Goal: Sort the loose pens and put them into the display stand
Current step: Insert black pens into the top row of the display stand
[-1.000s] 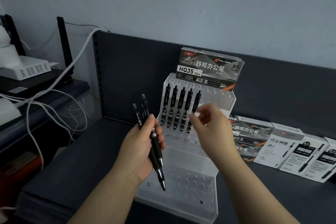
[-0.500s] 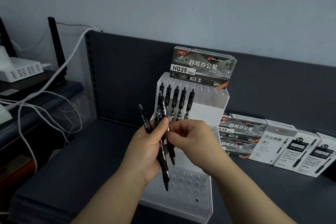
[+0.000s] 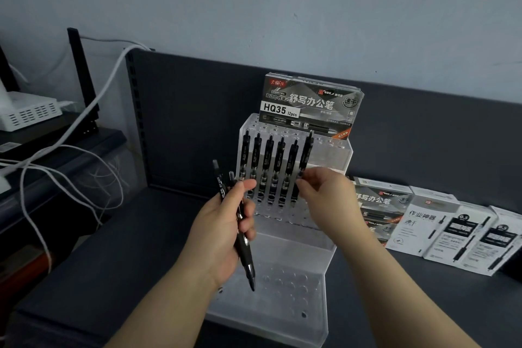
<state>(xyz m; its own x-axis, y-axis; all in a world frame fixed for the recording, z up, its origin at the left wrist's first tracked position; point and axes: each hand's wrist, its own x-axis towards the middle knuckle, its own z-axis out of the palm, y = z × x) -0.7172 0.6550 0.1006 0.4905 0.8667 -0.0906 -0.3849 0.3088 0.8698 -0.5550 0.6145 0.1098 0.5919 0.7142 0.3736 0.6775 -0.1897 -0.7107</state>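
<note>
A clear acrylic display stand [image 3: 333,155] with stepped rows of holes stands on the dark shelf. Several black pens [image 3: 268,167] stand upright in its middle row. My left hand [image 3: 223,229] grips a small bundle of black pens [image 3: 244,246], tips pointing down over the lowest tier. My right hand [image 3: 324,192] pinches one more black pen [image 3: 306,155] by its lower part, holding it upright just right of the standing pens. Whether its tip sits in a hole is hidden by my fingers.
A grey HQ35 pen box [image 3: 310,107] sits on top of the stand. More pen boxes [image 3: 440,232] lie on the shelf at the right. White cables [image 3: 70,133] and a white device [image 3: 28,113] crowd the left side. A dark back panel [image 3: 192,121] rises behind.
My right hand took one pen out of the left hand's bundle and carried it up and right to the row of standing pens. The left hand kept hold of the remaining pens.
</note>
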